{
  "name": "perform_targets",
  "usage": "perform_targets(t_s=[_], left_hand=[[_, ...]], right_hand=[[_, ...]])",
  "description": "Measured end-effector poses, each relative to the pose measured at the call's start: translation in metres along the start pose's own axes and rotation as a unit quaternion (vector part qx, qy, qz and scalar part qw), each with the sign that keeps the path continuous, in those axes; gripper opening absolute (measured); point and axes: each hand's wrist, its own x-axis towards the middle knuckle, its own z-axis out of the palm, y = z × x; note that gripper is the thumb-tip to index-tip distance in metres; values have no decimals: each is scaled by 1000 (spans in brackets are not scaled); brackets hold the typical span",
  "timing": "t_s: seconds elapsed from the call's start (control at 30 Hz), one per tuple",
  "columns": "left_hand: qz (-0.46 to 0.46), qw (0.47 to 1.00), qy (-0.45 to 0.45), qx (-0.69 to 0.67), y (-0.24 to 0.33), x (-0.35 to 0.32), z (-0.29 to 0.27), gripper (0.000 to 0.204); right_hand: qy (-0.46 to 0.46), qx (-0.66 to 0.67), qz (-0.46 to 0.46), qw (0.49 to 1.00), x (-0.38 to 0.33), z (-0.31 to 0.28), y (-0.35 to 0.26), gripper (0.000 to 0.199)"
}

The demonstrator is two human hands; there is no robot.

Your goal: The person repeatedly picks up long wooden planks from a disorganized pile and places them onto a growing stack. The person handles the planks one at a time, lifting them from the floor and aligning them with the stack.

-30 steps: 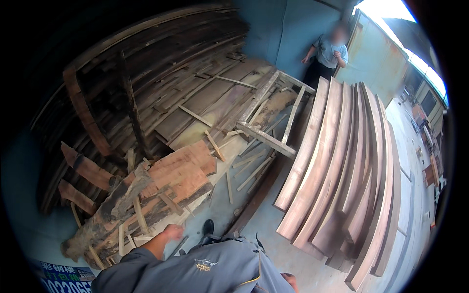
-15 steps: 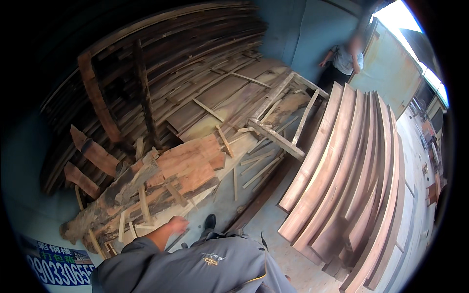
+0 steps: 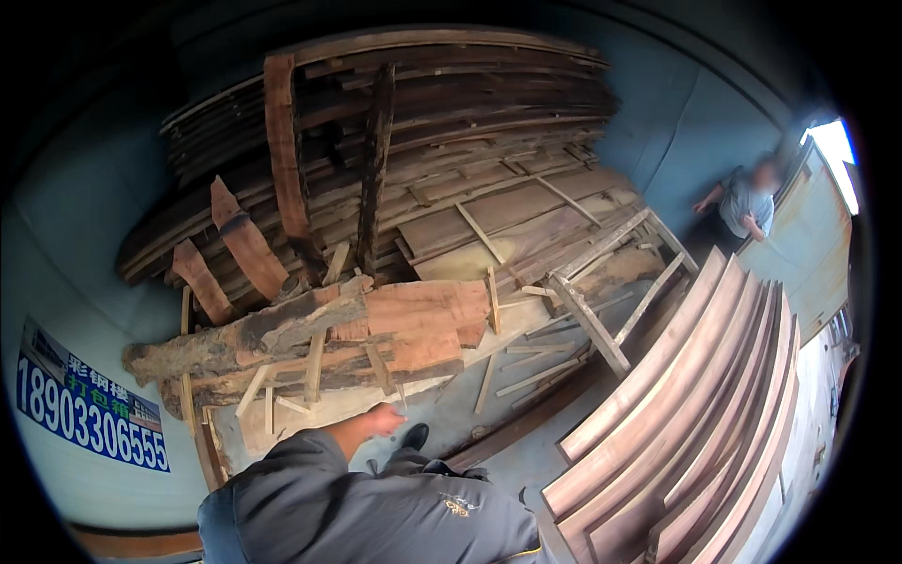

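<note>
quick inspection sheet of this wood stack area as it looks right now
surface: grey floor, bare patch in front of the pile
job's things: reddish bark-edged slab lying across thin sticks on the low pile, the nearest wood to the reaching hand
clutter: loose thin battens scattered on the floor; rough log piece left of the slab
hands: left hand stretched toward the pile, fingers loose, holding nothing; right hand not in view
cables: nothing seen
surroundings: tall stack of planks against the blue wall; curved boards leaning at right; another person standing by the doorway; blue sign on the left wall
</note>
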Motion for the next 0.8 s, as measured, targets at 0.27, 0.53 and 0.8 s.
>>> perform_targets(t_s=[0.27,0.53,0.8], left_hand=[[-51,999,0,-4,-48,-8,-7,37],[-110,994,8,-20,-50,-22,-24,35],[-108,988,-49,-100,-44,-3,-30,40]], right_hand=[[-4,2,10,1000,-2,-3,2,51],[11,53,79,995,-15,-19,90,53],[13,50,98,994,-38,-17,98,56]])
